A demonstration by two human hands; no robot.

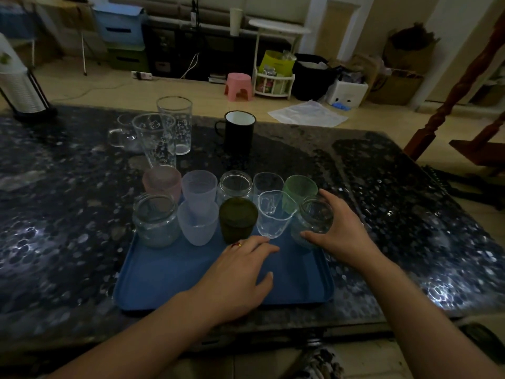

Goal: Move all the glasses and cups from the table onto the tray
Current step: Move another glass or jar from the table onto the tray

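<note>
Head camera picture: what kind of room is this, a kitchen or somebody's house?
Probably a living room in someone's home: a pink stool on the floor, storage boxes along the wall, and a dark stone table.

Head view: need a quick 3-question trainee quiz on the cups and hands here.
1. True or false: the black mug stands on the blue tray.
2. What does the right hand grip? A) dark green cup B) clear glass jar C) pink cup
3. Name the colour of the cup at the right end of the tray's back row.

Key:
1. False; it stands on the table behind the tray.
2. B, the clear glass jar at the tray's right edge.
3. Green: the green cup.
</note>
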